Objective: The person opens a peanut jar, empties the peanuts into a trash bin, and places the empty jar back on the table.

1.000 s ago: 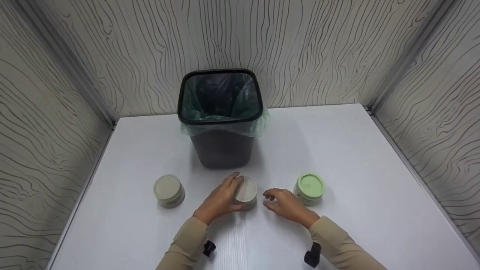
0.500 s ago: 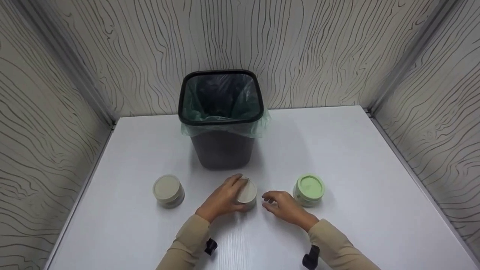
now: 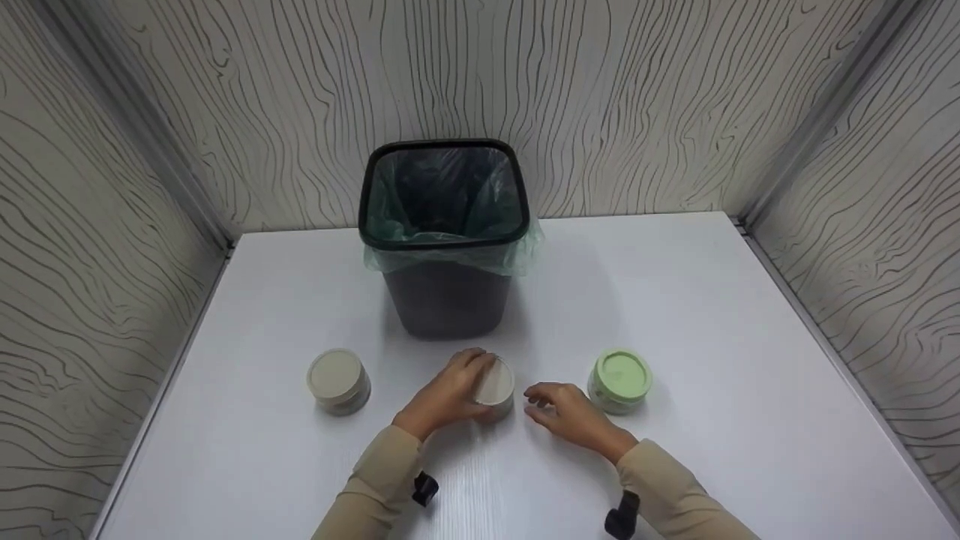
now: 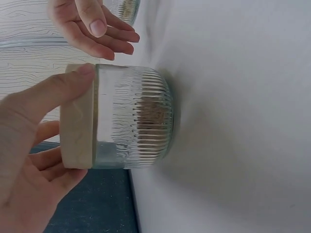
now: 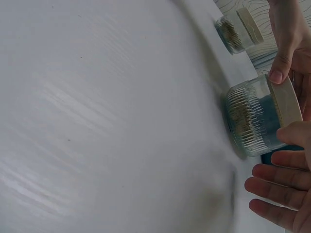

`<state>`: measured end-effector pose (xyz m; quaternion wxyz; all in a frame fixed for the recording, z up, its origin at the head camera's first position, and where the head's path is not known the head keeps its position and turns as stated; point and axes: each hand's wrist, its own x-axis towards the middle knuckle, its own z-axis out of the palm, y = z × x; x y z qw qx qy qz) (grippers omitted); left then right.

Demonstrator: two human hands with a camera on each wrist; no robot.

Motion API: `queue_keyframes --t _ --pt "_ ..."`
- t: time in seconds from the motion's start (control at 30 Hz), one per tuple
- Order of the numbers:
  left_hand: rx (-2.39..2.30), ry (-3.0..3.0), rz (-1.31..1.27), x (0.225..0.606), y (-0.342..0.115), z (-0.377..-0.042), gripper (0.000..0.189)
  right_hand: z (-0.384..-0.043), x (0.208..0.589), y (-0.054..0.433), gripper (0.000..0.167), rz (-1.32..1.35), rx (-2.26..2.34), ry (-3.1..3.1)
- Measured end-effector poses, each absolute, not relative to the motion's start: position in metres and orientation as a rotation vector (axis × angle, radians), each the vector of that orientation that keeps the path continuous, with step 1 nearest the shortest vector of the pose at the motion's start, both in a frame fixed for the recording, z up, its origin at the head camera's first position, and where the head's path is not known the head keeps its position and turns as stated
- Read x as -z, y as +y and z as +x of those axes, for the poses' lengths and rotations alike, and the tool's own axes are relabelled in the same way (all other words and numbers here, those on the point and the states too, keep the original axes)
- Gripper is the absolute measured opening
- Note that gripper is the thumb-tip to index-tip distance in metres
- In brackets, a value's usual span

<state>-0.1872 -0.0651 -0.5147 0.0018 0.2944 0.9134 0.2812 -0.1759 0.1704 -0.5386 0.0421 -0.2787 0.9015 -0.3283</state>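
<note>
While the left hand (image 3: pixel 454 390) grips the middle jar (image 3: pixel 497 385) by its pale lid (image 4: pixel 77 131), thumb on one side and fingers on the other, the jar stands upright on the white table (image 3: pixel 697 300) in front of the bin (image 3: pixel 450 300). Holding the lid from opposite sides probably steadies the jar and leaves its ribbed glass body (image 4: pixel 131 121) uncovered. The right hand (image 3: pixel 568 412), in front of the bin and to its right, holds nothing; its loosely curved fingers face the jar but sit apart from it, presumably so that both sides are within reach. Whether this hand rests on the table, I cannot tell.

A beige-lidded jar (image 3: pixel 336 379) stands in front of the bin to its left, apart from both hands. In front and to the bin's right is a green-lidded jar (image 3: pixel 622 379), just beside the right hand, likely leaving it little room outward. The bin, green liner (image 3: pixel 487 259) folded over its rim, partly blocks the way to the patterned wall (image 3: pixel 615 105) behind it.
</note>
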Motion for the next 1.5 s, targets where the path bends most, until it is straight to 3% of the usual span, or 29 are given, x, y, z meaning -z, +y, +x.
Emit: queue_keyframes --t 0.3,1.5 --pt "-0.878 2.856 0.892 0.51 -0.064 -0.187 0.083 -0.176 0.539 0.171 0.021 -0.844 1.017 2.726" --pt "-1.025 2.861 1.023 0.489 -0.072 -0.189 0.076 -0.177 0.528 0.166 0.028 -0.717 1.346 2.428"
